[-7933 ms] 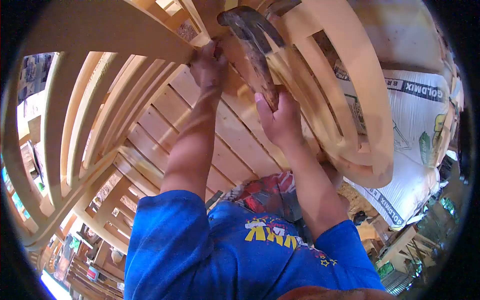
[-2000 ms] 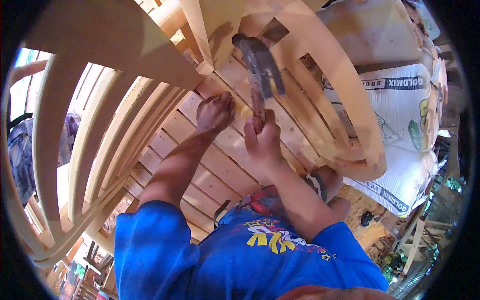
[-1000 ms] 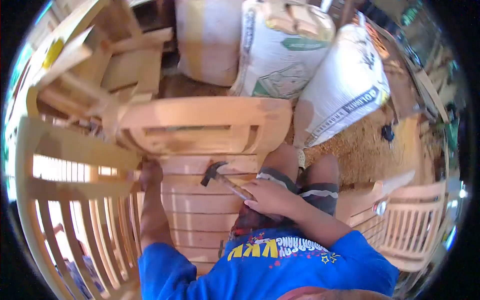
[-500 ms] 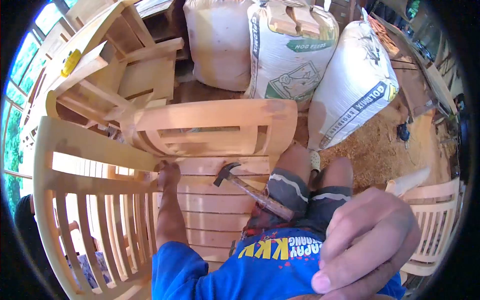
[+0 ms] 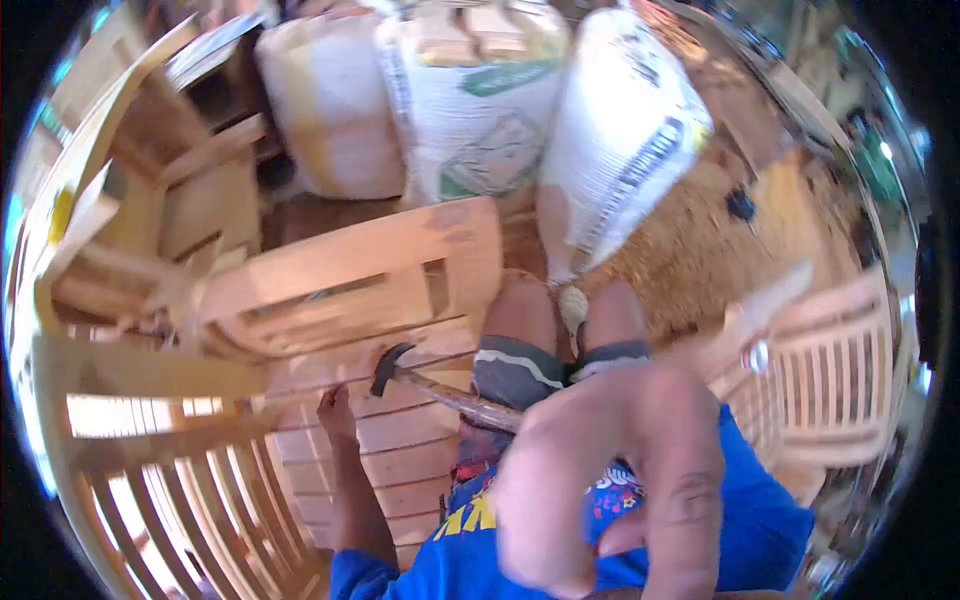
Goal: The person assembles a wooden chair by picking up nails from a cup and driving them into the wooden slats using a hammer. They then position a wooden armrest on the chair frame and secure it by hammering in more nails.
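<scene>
A claw hammer (image 5: 420, 385) with a worn wooden handle lies loose across the slatted seat (image 5: 400, 450) of an unfinished wooden chair, its handle end resting on my lap. My left hand (image 5: 336, 408) rests on the seat slats just left of the hammer head, beside the chair's barred side (image 5: 210, 480). My right hand (image 5: 610, 480) is raised close to the camera, large and blurred, with its fingers loosely curled and nothing in it. The whole view is motion-blurred.
The chair's curved rail (image 5: 350, 270) stands ahead of my knees. Three filled feed sacks (image 5: 480, 110) lean behind it. More bare wooden furniture (image 5: 190, 190) is stacked at the left, and another slatted chair (image 5: 830, 360) stands at the right on a sawdust floor (image 5: 700, 250).
My right hand let go of the hammer and rose close to the camera. The hammer now lies on the seat and my lap. My left hand slid a little down the slats.
</scene>
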A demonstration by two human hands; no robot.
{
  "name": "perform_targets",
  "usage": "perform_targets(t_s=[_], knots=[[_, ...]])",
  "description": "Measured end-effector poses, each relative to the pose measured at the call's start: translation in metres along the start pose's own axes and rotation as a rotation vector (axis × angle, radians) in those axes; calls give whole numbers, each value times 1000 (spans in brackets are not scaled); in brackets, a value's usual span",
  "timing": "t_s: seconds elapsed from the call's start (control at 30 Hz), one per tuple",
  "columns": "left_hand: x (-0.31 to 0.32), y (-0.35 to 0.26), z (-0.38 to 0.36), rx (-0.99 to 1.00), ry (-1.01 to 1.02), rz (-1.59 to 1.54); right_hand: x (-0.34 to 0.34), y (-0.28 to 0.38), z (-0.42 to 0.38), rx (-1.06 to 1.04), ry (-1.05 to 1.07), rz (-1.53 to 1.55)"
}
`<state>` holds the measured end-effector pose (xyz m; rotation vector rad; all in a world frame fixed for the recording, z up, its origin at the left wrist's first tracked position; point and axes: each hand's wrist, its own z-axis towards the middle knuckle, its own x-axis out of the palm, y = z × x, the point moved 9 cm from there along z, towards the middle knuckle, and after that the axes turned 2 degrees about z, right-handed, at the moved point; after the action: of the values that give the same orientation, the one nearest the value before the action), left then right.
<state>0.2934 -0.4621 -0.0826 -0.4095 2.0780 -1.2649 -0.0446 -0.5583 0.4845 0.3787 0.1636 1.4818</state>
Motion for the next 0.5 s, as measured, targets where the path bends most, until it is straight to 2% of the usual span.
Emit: perform_targets(t_s=[0.07,0.27,0.37,0.43,0.47,0.5], knots=[[7,-7,-6,-36,52,60,-5,2,-3,-3,5,-11],[50,-29,-28,-212,230,-145,-22,17,-11,29,-52,-151],[64,-104,-70,-270,294,-161,-37,26,-16,130,-117,-318],[83,-92,-73,-316,385,-329,-56,29,-32,291,-195,-518],[91,-117,-70,127,396,-192,-66,22,-46,398,-232,-611],[100,-135,-82,218,444,-169,-78,12,-67,534,-274,-703]])
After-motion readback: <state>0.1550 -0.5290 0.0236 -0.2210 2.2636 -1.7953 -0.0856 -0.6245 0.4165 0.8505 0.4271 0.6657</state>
